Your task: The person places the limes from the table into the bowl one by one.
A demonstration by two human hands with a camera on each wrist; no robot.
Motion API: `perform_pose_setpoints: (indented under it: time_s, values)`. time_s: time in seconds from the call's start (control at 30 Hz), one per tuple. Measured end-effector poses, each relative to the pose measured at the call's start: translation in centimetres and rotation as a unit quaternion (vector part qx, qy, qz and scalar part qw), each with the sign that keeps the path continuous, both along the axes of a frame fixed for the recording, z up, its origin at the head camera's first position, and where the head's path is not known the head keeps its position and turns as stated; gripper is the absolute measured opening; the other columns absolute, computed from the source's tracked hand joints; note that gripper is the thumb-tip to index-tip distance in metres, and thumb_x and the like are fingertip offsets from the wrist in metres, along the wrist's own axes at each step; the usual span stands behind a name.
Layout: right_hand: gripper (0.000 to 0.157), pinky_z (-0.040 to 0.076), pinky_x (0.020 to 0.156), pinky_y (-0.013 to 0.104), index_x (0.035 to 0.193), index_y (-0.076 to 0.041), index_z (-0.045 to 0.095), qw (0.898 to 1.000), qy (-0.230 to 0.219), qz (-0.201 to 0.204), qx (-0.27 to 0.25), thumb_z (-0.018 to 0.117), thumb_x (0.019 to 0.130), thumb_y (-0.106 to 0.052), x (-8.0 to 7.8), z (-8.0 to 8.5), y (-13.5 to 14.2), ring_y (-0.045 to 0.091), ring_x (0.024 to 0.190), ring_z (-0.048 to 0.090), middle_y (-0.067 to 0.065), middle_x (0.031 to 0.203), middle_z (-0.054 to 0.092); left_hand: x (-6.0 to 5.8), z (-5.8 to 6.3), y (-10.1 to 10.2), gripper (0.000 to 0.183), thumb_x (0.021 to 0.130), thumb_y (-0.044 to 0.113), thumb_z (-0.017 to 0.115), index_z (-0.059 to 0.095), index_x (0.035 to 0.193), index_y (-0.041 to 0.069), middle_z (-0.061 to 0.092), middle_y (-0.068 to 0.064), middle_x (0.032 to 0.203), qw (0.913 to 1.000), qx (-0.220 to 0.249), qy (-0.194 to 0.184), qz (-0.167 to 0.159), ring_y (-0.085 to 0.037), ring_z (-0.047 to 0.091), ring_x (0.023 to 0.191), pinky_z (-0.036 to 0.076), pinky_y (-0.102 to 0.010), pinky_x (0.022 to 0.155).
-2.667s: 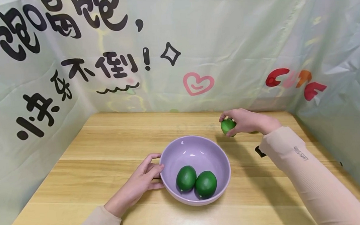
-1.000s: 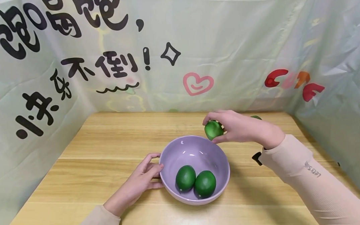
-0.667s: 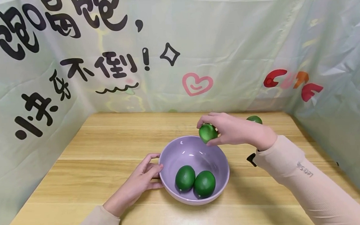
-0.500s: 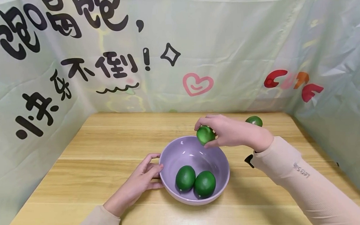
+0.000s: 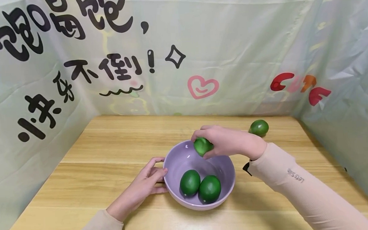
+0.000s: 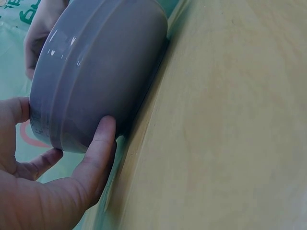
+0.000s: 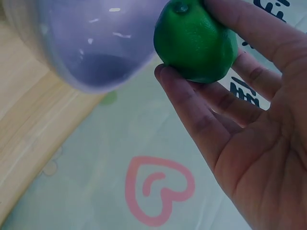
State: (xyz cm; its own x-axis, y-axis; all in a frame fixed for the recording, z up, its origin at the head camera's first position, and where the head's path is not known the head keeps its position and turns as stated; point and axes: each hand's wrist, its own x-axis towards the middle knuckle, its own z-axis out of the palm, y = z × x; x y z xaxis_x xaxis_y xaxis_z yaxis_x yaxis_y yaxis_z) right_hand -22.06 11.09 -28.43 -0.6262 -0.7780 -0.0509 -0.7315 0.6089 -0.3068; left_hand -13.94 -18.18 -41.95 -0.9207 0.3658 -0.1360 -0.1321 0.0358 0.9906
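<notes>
My right hand (image 5: 226, 140) grips a green lime (image 5: 203, 147) between thumb and fingertips, over the far part of the purple bowl (image 5: 177, 160). In the right wrist view the stem end of the lime (image 7: 194, 43) shows beside the bowl's opening. Two darker green limes, a left one (image 5: 190, 182) and a right one (image 5: 210, 188), lie together in the bowl. My left hand (image 5: 146, 181) holds the bowl's left side, its thumb at the rim. In the left wrist view its fingers (image 6: 98, 151) press against the bowl's outer wall (image 6: 105, 72).
One more lime (image 5: 259, 127) lies on the wooden table (image 5: 111, 142) at the back right, just beyond my right forearm. A pale cloth (image 5: 236, 51) with printed lettering and a pink heart encloses the table at the back and sides.
My right hand has carried the lime leftward and nearer, from the table's back right to over the bowl. The lime at the back right has come into view. My left hand has stayed.
</notes>
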Motion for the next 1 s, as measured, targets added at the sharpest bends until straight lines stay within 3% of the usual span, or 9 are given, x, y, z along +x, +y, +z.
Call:
perform_pose_setpoints:
  time_s: [0.2,0.47,0.87,1.0]
  values:
    - [0.05,0.06,0.098,0.036,0.134,-0.015,0.069,1.0,-0.007,0.016,0.012,0.089,0.088,-0.011,0.0,-0.4,-1.0,0.019,0.11,0.064,0.003,0.125,0.068,0.0,0.1,-0.3,0.056,0.111,0.031,0.061,0.039,0.159,0.016,0.059,-0.029,0.142,0.9998,-0.014,-0.005,0.012,-0.029,0.071,0.114,0.067,-0.045,0.099]
    - [0.052,0.06,0.101,0.037,0.138,-0.013,0.067,0.999,-0.011,0.019,0.047,0.088,0.09,-0.01,-0.1,-1.2,-1.9,0.019,0.112,0.065,0.004,0.127,0.067,-0.1,0.2,0.0,0.056,0.112,0.03,0.059,0.036,0.161,0.014,0.057,-0.031,0.143,1.0,0.004,-0.001,-0.006,-0.029,0.071,0.114,0.067,-0.046,0.1]
    - [0.057,0.056,0.116,0.041,0.142,-0.011,0.066,0.995,-0.03,0.029,0.087,0.088,0.09,-0.01,0.2,-2.5,-3.8,0.026,0.135,0.062,0.009,0.144,0.065,0.0,0.2,-0.1,0.055,0.113,0.03,0.058,0.036,0.161,0.013,0.056,-0.033,0.145,0.9998,0.009,0.003,-0.014,-0.03,0.071,0.116,0.067,-0.047,0.101]
    - [0.057,0.056,0.116,0.042,0.142,-0.011,0.066,0.994,-0.033,0.029,0.096,0.088,0.09,-0.009,0.3,-2.7,-4.2,0.026,0.135,0.062,0.01,0.144,0.064,0.0,0.2,-0.1,0.056,0.112,0.03,0.058,0.036,0.161,0.013,0.055,-0.033,0.147,0.9998,0.012,0.004,-0.015,-0.029,0.071,0.116,0.067,-0.047,0.1]
